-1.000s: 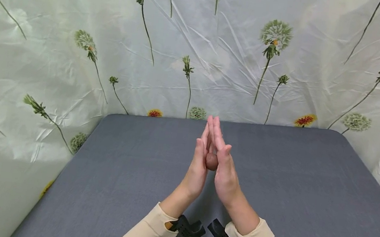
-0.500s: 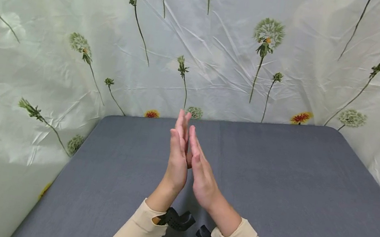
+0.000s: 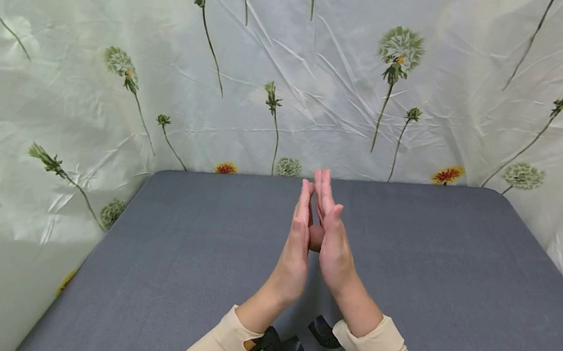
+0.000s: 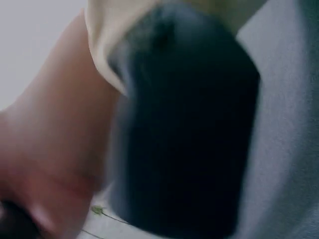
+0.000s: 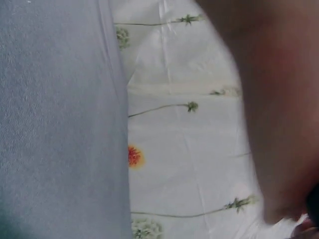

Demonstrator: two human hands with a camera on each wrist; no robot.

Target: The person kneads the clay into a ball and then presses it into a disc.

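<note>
hands: left hand (image 3: pixel 298 242) and right hand (image 3: pixel 332 241) are up off the table, palm facing palm, fingers straight and pointing away from the person

what's between them: a small reddish-brown ball (image 3: pixel 315 237), looks like clay or dough, squeezed between the two flat palms, only a sliver peeks out near the heels of the hands

shape so far: the bit I can see looks rounded and smooth, so I'd say the rolling is well underway, can't see the rest to call it finished

left to do: nothing is set down yet, the grey table (image 3: pixel 457 291) has no ball on it

wrist cams: too blurry and close, just skin, a dark camera mount (image 4: pixel 184 124) and flowered backdrop (image 5: pixel 184 149)
</note>
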